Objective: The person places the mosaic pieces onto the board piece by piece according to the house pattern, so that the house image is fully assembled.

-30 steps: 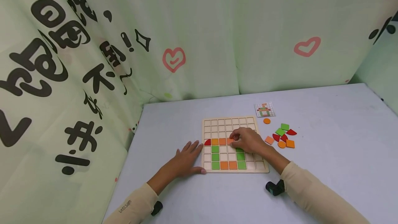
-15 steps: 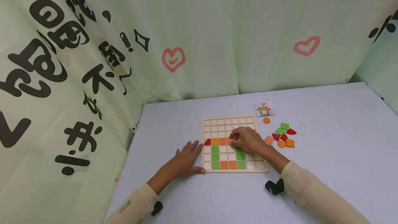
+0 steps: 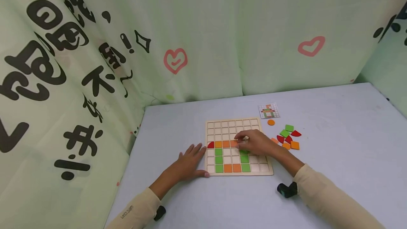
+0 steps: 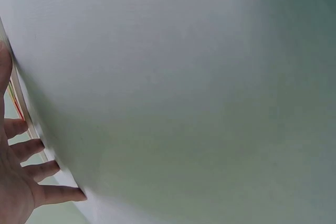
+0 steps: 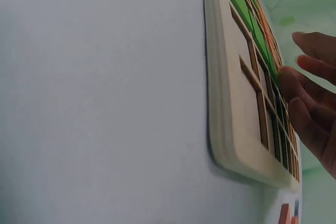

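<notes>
A wooden grid board lies on the table, partly filled with coloured tiles. One row holds a red quarter-round tile, a yellow-orange square and two orange squares; green tiles run below. My left hand lies spread at the board's left edge, thumb at the lower corner; its fingertips show along the edge in the left wrist view. Over the board, my right hand has its fingertips right at the last orange tile of that row. In the right wrist view, its loosely bent fingers hold nothing visible.
Right of the board lie loose pieces: green squares, red quarter-rounds, orange squares and orange rounds. A small pattern card lies behind them. A printed curtain hangs along the table's back and left.
My right thumb and forefinger have come slightly apart at the orange tile, and the right forearm has shifted a little right. The left hand stays on the board's edge.
</notes>
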A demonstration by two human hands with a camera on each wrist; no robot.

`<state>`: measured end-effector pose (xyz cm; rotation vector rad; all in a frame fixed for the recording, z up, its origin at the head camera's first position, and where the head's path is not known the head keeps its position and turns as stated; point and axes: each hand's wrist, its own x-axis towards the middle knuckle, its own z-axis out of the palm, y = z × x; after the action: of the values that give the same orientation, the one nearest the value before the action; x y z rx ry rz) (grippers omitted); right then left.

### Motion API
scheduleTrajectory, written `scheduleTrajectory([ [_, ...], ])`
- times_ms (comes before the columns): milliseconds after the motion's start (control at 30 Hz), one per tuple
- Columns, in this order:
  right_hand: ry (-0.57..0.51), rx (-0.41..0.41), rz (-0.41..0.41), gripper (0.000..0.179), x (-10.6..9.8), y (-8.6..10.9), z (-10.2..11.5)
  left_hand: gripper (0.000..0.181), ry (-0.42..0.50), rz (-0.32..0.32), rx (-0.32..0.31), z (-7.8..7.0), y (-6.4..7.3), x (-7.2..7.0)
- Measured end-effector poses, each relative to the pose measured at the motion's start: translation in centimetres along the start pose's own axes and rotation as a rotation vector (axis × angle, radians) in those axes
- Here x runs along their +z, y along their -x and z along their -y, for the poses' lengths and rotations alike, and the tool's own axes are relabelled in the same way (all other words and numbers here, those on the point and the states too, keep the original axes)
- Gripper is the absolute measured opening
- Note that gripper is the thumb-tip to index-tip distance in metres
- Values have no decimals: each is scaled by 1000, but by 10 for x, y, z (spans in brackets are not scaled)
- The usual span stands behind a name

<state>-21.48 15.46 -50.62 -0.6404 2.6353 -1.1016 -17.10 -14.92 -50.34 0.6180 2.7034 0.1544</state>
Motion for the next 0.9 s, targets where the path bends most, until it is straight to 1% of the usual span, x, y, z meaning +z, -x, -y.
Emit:
scheduleTrajectory([
  [100, -31, -12, 10, 29, -5, 8, -7, 102, 1, -2, 4, 1, 0, 1],
  [200, -43, 15, -1, 29, -13, 17, -14, 102, 7, -3, 10, 2, 0, 1],
  [467, 10, 69, -110, 26, -43, 44, -36, 102, 17, -13, 16, 3, 0, 2],
  [633, 26, 138, -125, 31, -58, 56, -46, 101, 13, -13, 13, 3, -1, 2],
  [733, 79, 179, -132, 35, -60, 61, -53, 101, 18, -8, 10, 3, -1, 2],
  [900, 167, 188, -161, 36, -59, 66, -59, 101, 22, 1, 6, 2, -1, 1],
])
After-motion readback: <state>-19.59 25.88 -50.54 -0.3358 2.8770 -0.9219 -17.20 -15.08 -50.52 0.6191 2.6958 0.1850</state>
